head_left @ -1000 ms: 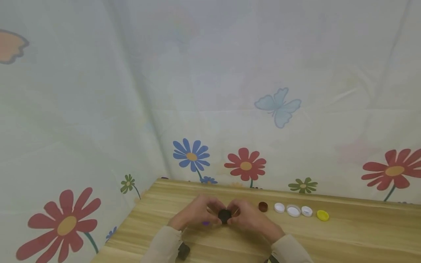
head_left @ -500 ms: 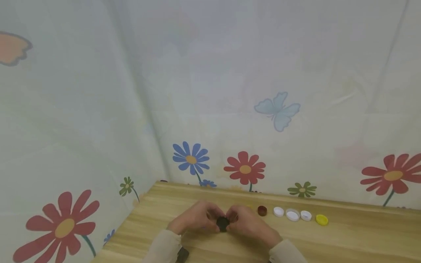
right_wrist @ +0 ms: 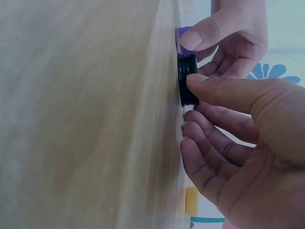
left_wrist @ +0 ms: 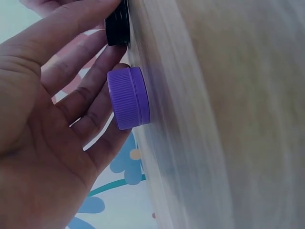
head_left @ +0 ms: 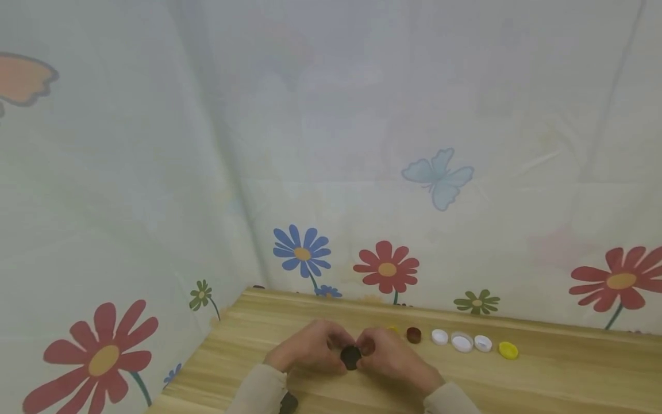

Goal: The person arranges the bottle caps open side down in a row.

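A round black bottle cap (head_left: 350, 357) lies flat on the wooden table between my two hands. From the left side, my left hand (head_left: 312, 347) holds it with thumb and fingers. My right hand (head_left: 390, 356) grips the opposite side, and its thumb presses on the cap's ridged edge in the right wrist view. A purple ribbed bottle cap (left_wrist: 127, 98) sits on the table inside the curve of the left hand, right by its fingers. In the head view the left hand hides this purple cap.
Along the back stand a brown cap (head_left: 414, 335), several white caps (head_left: 439, 337) and a yellow cap (head_left: 508, 350). Another yellow cap (head_left: 393, 329) shows partly behind the right hand. A dark object (head_left: 288, 403) lies by the left sleeve. A flowered cloth (head_left: 331, 144) hangs behind the table.
Both hands stay around the black cap with only slight finger shifts. The purple cap has gone out of sight behind the left hand, and a yellow cap shows behind the right.
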### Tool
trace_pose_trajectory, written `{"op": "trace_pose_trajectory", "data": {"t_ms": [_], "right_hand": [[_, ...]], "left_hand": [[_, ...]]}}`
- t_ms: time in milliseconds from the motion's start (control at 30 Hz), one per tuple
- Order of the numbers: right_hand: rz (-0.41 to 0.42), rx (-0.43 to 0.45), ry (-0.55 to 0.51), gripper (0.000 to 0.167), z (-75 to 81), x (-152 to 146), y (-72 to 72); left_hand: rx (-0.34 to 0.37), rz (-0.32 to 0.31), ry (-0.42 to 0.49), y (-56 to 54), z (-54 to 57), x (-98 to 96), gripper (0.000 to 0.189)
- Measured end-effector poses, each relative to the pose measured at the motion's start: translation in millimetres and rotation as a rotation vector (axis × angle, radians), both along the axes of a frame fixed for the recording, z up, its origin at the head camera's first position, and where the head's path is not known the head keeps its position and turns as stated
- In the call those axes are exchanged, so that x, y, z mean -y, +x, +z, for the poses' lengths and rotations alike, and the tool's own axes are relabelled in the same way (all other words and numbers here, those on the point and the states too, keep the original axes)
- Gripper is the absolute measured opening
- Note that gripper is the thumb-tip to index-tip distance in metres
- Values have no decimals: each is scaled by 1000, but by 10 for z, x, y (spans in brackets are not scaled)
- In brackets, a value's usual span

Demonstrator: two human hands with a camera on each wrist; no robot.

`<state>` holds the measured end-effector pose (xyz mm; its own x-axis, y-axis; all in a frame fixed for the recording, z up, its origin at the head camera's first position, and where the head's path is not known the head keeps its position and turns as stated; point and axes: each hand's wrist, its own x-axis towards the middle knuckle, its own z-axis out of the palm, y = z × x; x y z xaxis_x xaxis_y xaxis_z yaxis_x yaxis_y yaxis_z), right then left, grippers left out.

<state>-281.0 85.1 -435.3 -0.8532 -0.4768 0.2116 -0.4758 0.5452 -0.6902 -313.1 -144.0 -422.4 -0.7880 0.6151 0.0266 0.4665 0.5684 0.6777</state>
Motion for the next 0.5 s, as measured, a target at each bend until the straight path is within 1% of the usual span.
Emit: {"op": "trace_pose_trajectory", "data": {"t_ms": [267,400,500], "right_hand": [[9,-15,-12,21,-33,-2,-2],[12,14,-35,20,-28,-28,-16],[2,40,-51,18,4,-81,-43]], "left_hand": [[9,-1,-2,16,-2,-2,41],[53,18,17,14,12,-14,35],[64,36,33,-3,30,-42,32]]}}
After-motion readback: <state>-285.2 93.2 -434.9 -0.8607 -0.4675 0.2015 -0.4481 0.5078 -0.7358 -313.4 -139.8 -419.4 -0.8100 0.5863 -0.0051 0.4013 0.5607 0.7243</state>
